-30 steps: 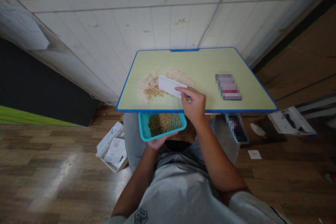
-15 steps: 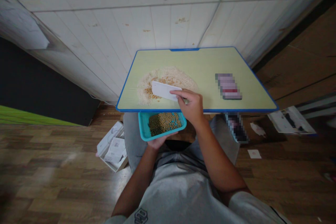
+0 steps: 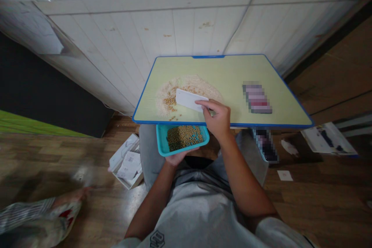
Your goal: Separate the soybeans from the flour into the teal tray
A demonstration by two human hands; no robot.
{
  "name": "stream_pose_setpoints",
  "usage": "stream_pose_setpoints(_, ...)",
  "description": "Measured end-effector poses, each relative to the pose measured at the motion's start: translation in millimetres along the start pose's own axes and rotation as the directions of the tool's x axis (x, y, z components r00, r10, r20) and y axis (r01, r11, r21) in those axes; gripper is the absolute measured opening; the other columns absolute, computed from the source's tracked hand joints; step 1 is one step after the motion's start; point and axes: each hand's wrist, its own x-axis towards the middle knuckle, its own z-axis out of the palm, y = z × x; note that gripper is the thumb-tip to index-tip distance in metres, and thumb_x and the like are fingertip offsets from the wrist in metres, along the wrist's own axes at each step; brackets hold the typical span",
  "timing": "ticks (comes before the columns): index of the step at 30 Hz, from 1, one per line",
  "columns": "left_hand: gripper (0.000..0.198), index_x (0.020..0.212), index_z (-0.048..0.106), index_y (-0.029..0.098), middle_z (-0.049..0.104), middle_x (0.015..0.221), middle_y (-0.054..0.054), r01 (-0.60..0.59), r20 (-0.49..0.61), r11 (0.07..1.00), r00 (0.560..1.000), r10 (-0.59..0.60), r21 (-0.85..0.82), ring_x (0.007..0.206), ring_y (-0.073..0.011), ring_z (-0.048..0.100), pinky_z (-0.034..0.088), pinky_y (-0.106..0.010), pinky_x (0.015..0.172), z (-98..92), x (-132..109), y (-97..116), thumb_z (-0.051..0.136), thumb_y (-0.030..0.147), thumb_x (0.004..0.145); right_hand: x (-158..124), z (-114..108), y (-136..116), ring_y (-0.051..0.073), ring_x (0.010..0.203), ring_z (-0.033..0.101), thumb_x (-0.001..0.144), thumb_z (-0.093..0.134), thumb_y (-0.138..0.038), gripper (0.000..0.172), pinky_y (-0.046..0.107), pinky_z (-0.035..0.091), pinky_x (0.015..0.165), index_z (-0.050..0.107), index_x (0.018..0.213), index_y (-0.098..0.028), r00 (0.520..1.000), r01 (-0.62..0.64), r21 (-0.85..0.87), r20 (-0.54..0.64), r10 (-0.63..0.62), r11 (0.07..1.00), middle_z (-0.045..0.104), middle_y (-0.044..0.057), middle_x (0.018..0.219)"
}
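My right hand point(image 3: 218, 118) grips a flat white rectangular scraper-like piece point(image 3: 190, 99) by its right end, tilted over the table. Beneath and left of it, yellow soybeans point(image 3: 169, 102) lie mixed into a wide patch of pale grains, perhaps rice point(image 3: 200, 82). A few beans sit close to the table's front edge. Under that edge my left hand point(image 3: 178, 158) supports a turquoise plastic tub point(image 3: 162, 145) from below, its fingers largely hidden. Inside the tub are soybeans point(image 3: 187, 133) on the right and small dark green beans point(image 3: 173, 141) on the left.
The pale green table point(image 3: 232, 69) has a blue rim and stands near a white panelled wall. A blurred-out phone-like object point(image 3: 257, 99) lies on its right side. On the floor are an opened white box point(image 3: 128, 162) and a co-worker's blurred arm point(image 3: 69, 197) at lower left.
Several soybeans now lie nearer the table's front edge, left of the white piece. Another person's arm has come in at lower left. The view has shifted slightly.
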Motion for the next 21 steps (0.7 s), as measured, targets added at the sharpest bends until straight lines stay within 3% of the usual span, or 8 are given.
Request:
stream_pose_setpoints(13,0.072,0.169,0.030,0.037,0.018,0.180,-0.008,-0.018,0.044,1.000,0.999,0.017,0.019,0.165,-0.0470,0.006,0.008,-0.093,0.116,-5.6,-0.1,2.0,0.033,0.070,0.105,-7.2,-6.1,-0.8,0.019,0.090,0.078,0.092,0.059,-0.010,0.035,0.038,0.063,0.084,0.085,0.102,-0.031,1.000,-0.016,0.074,0.024,0.014,0.997,0.084,0.000,0.095)
stream_pose_setpoints(21,0.074,0.170,0.031,0.032,0.025,0.179,-0.010,0.015,0.067,0.999,0.998,-0.017,0.034,0.167,-0.0440,0.005,0.005,-0.090,0.119,2.4,-1.2,0.4,0.029,0.067,0.105,-9.9,-10.5,-2.6,0.017,0.078,0.074,0.092,0.060,-0.014,0.032,0.035,0.059,0.073,0.086,0.101,-0.030,0.996,-0.015,0.102,0.089,0.006,0.995,0.083,0.000,0.087)
